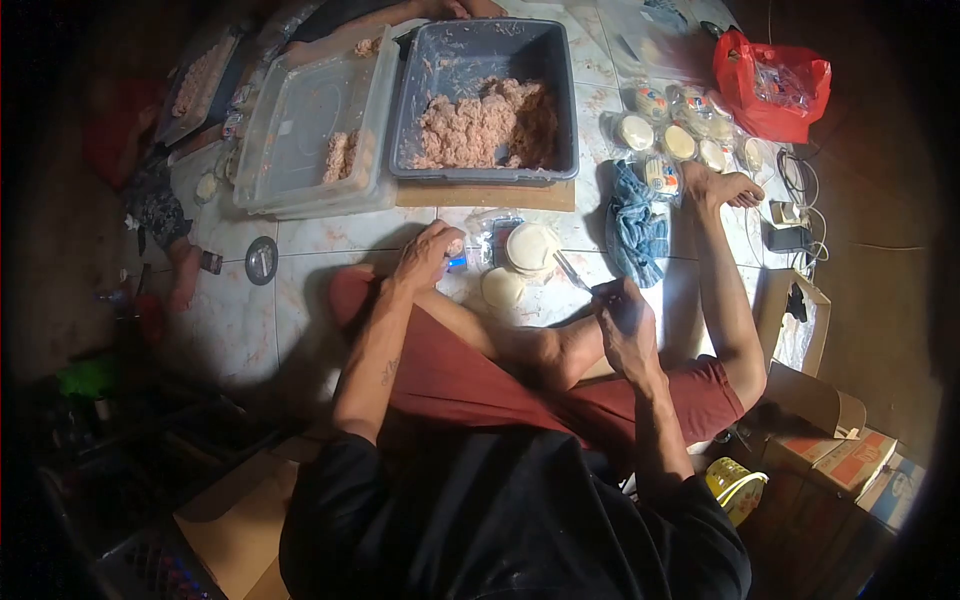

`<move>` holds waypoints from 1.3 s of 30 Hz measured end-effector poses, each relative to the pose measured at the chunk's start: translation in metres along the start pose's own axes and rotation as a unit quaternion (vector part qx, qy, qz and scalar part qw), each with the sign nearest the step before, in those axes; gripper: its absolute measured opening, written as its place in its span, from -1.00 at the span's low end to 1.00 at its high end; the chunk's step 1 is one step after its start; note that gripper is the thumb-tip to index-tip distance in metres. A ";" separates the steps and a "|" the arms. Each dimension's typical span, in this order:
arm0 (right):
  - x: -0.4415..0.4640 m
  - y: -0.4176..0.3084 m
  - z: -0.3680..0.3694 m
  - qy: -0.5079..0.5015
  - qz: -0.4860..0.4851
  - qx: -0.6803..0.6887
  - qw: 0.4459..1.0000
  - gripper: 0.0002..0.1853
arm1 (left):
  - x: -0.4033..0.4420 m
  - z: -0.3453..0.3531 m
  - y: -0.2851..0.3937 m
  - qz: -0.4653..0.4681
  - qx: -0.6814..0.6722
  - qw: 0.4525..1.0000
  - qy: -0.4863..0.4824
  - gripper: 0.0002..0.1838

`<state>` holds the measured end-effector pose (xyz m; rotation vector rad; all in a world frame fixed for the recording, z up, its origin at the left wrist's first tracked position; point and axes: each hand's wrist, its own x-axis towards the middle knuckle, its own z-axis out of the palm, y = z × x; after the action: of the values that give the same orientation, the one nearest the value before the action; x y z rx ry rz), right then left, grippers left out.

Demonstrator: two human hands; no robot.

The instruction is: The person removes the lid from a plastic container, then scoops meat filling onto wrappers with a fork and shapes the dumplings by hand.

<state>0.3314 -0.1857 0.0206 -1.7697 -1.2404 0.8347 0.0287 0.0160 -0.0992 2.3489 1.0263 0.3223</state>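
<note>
My left hand (428, 258) is closed around a small piece with pinkish filling (455, 247), probably in a wrapper; the fingers hide most of it. In my right hand (628, 325) is a slim metal utensil (571, 270), its shiny end pointing up and left. That end is close to a stack of round white dough wrappers (530, 247) on clear plastic. Slightly nearer to me lies another pale round wrapper pile (502, 288). Beyond my hands, a grey tub (400, 120) holds a mound of pink minced filling (480, 125).
Left of the tub stands a clear plastic bin (262, 150) with bits of filling. Packs of round wrappers (680, 142) and a red plastic bag (772, 85) are at the right. A blue cloth (635, 225) lies near my foot. Other people's limbs (184, 275) show at left and at the far edge.
</note>
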 end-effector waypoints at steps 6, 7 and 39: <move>-0.002 -0.005 -0.003 0.014 0.015 0.026 0.999 -0.88 | 0.005 -0.002 0.016 -0.113 0.053 0.988 -0.092 -0.51; -0.002 -0.002 -0.004 0.011 0.006 0.013 1.000 -0.88 | 0.003 -0.001 0.021 -0.107 0.053 0.991 -0.060 -0.53; 0.010 -0.035 0.043 0.026 -0.185 0.034 0.982 -0.90 | 0.011 -0.016 0.161 -0.037 -0.877 0.475 0.069 0.47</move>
<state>0.2825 -0.1592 0.0309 -1.4349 -1.4316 0.6022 0.1264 -0.0598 0.0059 0.3153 0.2654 0.9225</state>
